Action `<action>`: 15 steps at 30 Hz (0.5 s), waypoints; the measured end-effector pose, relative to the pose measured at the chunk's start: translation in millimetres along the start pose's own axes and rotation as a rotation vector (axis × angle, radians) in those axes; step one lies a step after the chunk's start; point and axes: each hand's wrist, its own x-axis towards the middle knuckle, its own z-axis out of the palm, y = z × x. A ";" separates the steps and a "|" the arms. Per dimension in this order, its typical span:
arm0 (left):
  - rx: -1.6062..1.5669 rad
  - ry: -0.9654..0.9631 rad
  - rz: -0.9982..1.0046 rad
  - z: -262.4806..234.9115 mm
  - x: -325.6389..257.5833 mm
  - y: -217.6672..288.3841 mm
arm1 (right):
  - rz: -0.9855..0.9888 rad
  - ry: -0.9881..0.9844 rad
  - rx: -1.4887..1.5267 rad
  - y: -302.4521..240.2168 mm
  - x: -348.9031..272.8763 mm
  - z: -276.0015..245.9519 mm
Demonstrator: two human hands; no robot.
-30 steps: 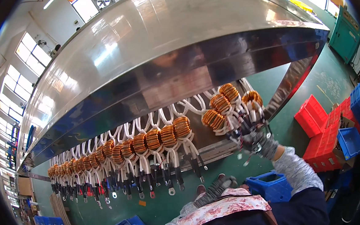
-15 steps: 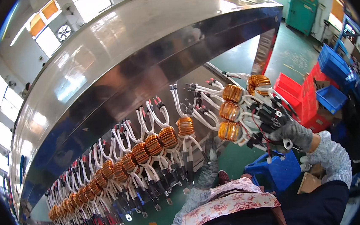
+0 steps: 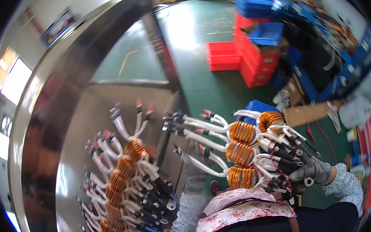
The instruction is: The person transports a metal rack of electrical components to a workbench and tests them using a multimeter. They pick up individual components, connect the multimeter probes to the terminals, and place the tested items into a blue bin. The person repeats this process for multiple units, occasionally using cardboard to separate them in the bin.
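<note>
Your right hand (image 3: 314, 171) holds up a cluster of copper-wound coils (image 3: 240, 153) at four o'clock.
Your gloved fingers are clenched round the cluster's black-sleeved leads (image 3: 285, 164); your left hand (image 3: 194, 173), at six o'clock, is just beside its white leads (image 3: 204, 139), though I cannot tell whether you grip any. Four coils lie toward ten o'clock from your right hand: three in line, the fourth at their one o'clock. The coil row (image 3: 125, 166) sits apart at eight o'clock, the lower shelf (image 3: 127, 90) at ten, red crates (image 3: 253, 69) at two. The step in hand looks like carrying the cluster; the next move seems to call for a firm hold and keeping the loose lead ends from snagging.
</note>
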 end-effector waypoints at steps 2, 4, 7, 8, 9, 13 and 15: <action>0.056 -0.028 -0.101 3.5 11.1 -58.0 | -0.093 0.000 0.299 26.4 -27.4 -18.6; -0.234 -0.203 -0.382 -1.4 8.9 -106.9 | 0.010 0.006 0.193 54.9 -57.8 -51.0; -0.145 -0.383 -0.586 26.7 -11.9 -180.2 | -0.052 0.128 -0.247 125.5 -112.4 -105.3; -0.229 -0.449 -0.695 35.0 -19.9 -207.8 | -0.054 0.172 -0.326 148.7 -136.6 -121.8; -0.038 -0.362 -0.633 52.9 -38.5 -235.3 | -0.052 0.222 -0.407 173.1 -164.1 -137.4; 0.164 -0.388 -0.727 97.5 -95.3 -352.5 | -0.094 0.273 -1.062 234.9 -275.5 -184.5; 0.229 -0.431 -0.812 125.0 -135.6 -407.4 | -0.018 0.419 -0.822 260.3 -343.1 -196.9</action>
